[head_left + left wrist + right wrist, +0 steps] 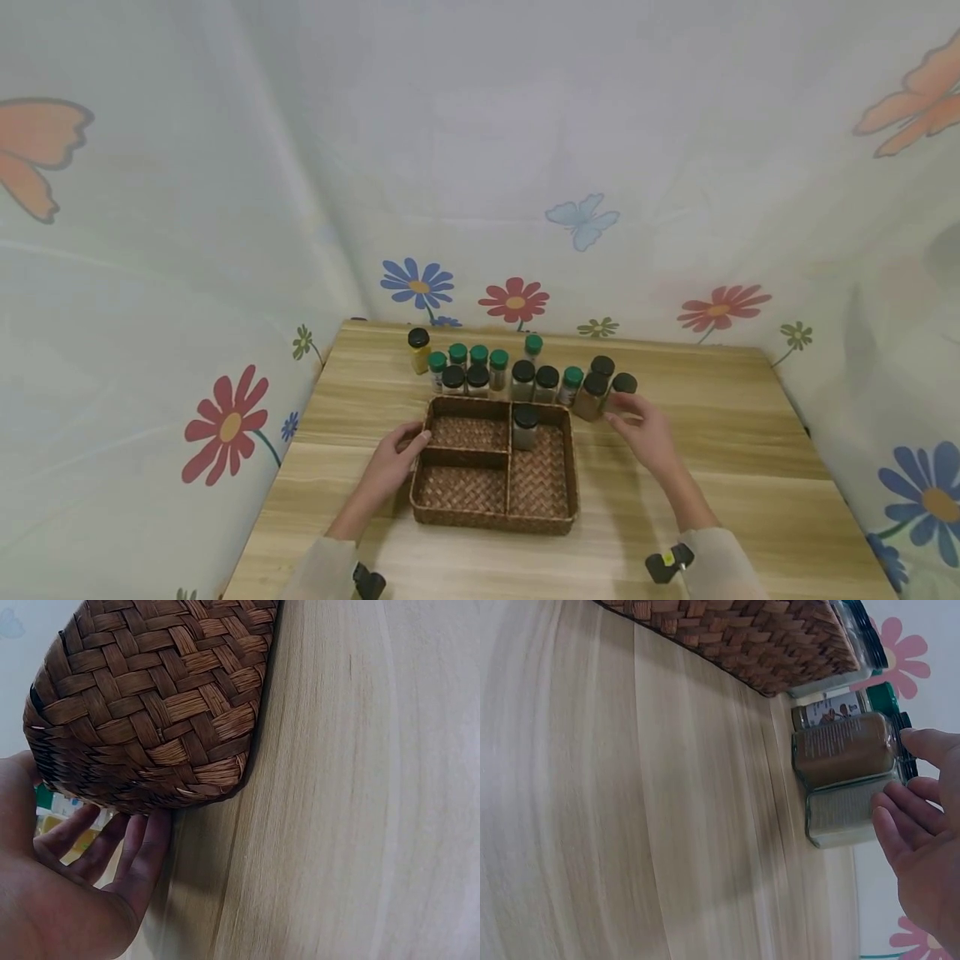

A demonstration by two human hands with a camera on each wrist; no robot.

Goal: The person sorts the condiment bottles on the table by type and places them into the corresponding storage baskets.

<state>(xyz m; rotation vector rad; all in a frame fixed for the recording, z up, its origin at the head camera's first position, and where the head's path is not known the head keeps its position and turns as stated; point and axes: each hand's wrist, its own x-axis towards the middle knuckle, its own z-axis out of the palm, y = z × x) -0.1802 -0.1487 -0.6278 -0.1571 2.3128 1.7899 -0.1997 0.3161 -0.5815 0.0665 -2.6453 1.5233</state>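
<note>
**Right hand [643, 433] at the far-right jar [624, 384], left hand [390, 463] on the woven tray [495, 522]**

Hands: left grasps the tray's left side, thumb at the rim, fingers against the outer wall. Right has thumb and fingers about the upper part of the far-right jar; can't tell if it's gripping or only touching.

Placement: tray sits lower centre of frame, three compartments. One dark-lidded jar [524, 433] stands upright at the top end of its right compartment. Far-right jar closes off the jar row, just beside the brown jar [588, 403].

Doing it well (my read): get a full pinch below the lid, not on it; keep the thumb off the brown jar, it could tip. Lift straight up, keep it upright. Left should only steady the tray, no pulling.

Edges/room: row's left side is tight. Bare table [712, 425] shows right of the right hand, so come out that way. Raised tray rim and inner divider [509, 483] need clearance. Bare weave shows in the lower part of the right compartment and both left ones.
</note>
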